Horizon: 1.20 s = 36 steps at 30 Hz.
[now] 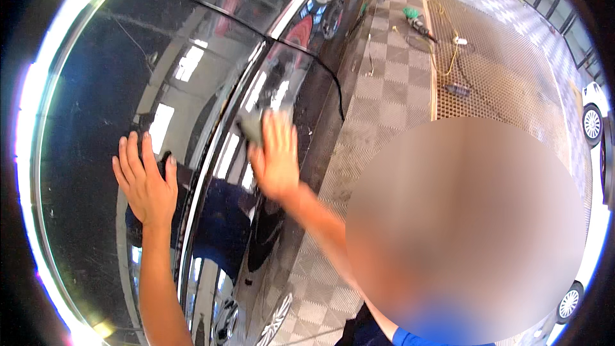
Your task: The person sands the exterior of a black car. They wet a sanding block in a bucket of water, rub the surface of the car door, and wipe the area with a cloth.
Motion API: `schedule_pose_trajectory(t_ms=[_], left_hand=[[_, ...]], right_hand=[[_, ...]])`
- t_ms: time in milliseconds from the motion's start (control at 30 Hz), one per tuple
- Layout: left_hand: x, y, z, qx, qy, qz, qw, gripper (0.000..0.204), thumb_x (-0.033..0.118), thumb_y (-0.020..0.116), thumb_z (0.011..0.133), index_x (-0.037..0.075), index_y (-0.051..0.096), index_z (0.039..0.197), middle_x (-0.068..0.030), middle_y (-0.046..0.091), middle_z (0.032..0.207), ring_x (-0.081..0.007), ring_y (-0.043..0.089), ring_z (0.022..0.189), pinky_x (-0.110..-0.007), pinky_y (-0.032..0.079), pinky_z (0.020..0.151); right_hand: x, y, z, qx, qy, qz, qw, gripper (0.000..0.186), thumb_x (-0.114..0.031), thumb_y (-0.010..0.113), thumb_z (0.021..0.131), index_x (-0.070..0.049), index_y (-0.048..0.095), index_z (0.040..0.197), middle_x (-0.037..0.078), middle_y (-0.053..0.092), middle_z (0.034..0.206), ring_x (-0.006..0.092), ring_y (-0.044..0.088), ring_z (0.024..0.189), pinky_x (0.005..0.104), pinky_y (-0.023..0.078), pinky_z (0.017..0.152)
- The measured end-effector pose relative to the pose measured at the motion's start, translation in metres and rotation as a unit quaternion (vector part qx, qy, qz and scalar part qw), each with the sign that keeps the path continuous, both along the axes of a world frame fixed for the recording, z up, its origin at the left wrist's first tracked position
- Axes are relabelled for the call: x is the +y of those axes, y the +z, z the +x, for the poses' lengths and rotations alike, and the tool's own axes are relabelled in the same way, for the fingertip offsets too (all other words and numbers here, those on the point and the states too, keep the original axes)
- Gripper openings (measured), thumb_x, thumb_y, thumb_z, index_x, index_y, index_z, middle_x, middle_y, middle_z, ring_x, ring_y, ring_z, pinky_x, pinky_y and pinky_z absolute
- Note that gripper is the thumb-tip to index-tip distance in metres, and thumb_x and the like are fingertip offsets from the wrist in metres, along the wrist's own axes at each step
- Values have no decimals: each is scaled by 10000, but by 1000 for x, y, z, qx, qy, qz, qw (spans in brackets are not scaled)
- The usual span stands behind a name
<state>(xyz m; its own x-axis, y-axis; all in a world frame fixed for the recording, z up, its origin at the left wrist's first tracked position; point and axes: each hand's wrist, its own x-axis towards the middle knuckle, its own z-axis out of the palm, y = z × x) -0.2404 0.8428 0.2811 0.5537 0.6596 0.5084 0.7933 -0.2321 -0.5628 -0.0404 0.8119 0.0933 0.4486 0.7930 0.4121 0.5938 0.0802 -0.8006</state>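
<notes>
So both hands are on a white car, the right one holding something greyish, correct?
Not quite: the head view shows the car is black. The left hand and right hand are on it, the right one holding a greyish item.

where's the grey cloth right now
In the head view, just left of centre, the grey cloth is at the fingers of the right hand, against the black car, right of the left hand.

Over the feed, I am making out no readable text, number or sign, whether on the black car (90, 109) filling the frame's left or the checkered floor (379, 93) at upper centre.
</notes>
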Motion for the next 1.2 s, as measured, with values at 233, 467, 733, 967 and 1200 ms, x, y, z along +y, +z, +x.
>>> schedule_pose_trajectory(t_ms=[233,467,733,967,1200], left_hand=[[-4,7,-11,-1,-26,35,999,608,326,638,1010,95,456,1542,-138,403,1619,-340,319,1540,-541,238,1277],[-4,15,-27,18,3,31,999,620,311,657,1003,88,450,1543,-148,401,1620,-343,334,1532,-545,253,1270],[1,8,-16,16,-14,27,999,607,341,627,1024,96,443,1548,-145,398,1617,-345,307,1545,-554,245,1271],[5,13,-22,35,-31,42,998,602,346,613,1034,94,438,1553,-141,391,1628,-337,291,1556,-542,231,1276],[-6,10,-31,25,-23,26,999,632,288,645,1006,90,422,1564,-155,364,1647,-356,280,1564,-557,213,1281]], right_hand=[[7,0,30,-96,102,22,990,700,-361,537,1032,-97,319,1642,150,311,1703,321,265,1586,588,122,1292],[-40,-23,-15,-95,165,14,982,680,-276,547,1010,-159,338,1646,94,318,1711,302,251,1598,573,111,1301],[-5,-7,6,-67,43,69,994,689,-120,687,861,-65,509,1524,167,447,1610,387,402,1486,565,260,1259],[16,-3,27,-30,101,50,993,630,-247,513,1021,-164,371,1629,83,321,1710,309,275,1584,583,141,1288],[-43,-28,-29,-37,175,54,982,675,-314,512,1024,-128,328,1646,119,309,1712,337,271,1585,592,127,1289]])
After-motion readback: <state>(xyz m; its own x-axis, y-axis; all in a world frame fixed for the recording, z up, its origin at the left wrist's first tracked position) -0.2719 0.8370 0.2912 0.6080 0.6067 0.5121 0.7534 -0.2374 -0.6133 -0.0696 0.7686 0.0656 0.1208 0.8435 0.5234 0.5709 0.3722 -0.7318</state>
